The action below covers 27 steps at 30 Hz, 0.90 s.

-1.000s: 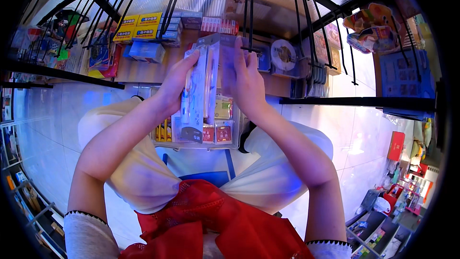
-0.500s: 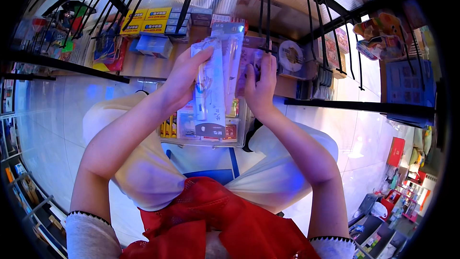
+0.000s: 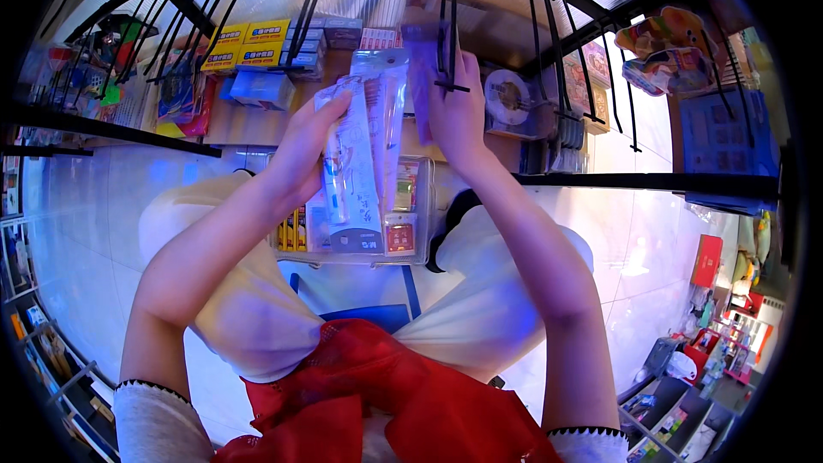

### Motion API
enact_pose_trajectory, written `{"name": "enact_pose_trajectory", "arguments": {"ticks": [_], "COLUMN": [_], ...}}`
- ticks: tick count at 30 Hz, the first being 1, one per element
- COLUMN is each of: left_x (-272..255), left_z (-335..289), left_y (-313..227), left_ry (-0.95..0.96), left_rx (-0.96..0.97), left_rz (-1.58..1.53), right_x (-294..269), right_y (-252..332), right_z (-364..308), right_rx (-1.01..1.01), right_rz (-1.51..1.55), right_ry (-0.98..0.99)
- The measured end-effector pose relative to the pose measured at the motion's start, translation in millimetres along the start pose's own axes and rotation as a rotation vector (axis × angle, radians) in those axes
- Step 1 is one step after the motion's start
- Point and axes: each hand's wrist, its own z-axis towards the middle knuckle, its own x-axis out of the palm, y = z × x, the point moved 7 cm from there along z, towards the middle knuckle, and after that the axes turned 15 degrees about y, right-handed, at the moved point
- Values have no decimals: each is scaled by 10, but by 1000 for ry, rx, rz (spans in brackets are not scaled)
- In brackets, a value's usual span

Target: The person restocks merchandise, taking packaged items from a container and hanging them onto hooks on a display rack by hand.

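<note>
My left hand (image 3: 302, 141) is closed around slim hanging packs, its thumb lying over the front one. The front pack (image 3: 360, 197) is pale blue-white with a pen-like item under clear plastic. Behind it a second clear pack (image 3: 392, 111) fans out to the right, with a hang hole at its top. My right hand (image 3: 460, 124) is up at a black display hook (image 3: 451, 86), closed on a purple flat pack (image 3: 421, 90) by that hook. The pack stands nearly edge-on, and the hand hides part of it; most of the right fingertips are out of sight.
Below my hands a clear bin (image 3: 420, 244) holds small boxed goods. On the wooden shelf stand yellow boxes (image 3: 240, 47), blue-white boxes (image 3: 261, 88) and a tape-like roll (image 3: 507, 96). More hooks (image 3: 557, 51) jut out overhead. A black rail (image 3: 643, 183) crosses at right, near a blue stool (image 3: 369, 315).
My right hand has moved farther forward along the hook, and the purple pack has turned more edge-on. The packs in my left hand have shifted slightly left and tilted.
</note>
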Motion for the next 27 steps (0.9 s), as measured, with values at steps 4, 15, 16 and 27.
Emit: {"name": "enact_pose_trajectory", "arguments": {"ticks": [4, 15, 16, 27], "left_x": [-54, -55, -71, -241], "left_z": [-5, 91, 97, 45], "left_y": [20, 32, 15, -48], "left_ry": [-38, 25, 19, -105], "left_rx": [-39, 35, 34, 132], "left_rz": [66, 56, 109, 244], "right_x": [88, 353, 261, 712], "right_y": [-200, -785, -797, 147], "right_z": [452, 738, 562, -283], "right_rx": [73, -95, 159, 444], "right_rz": [-135, 9, -236, 1664], "right_ry": [30, -2, -74, 458]}}
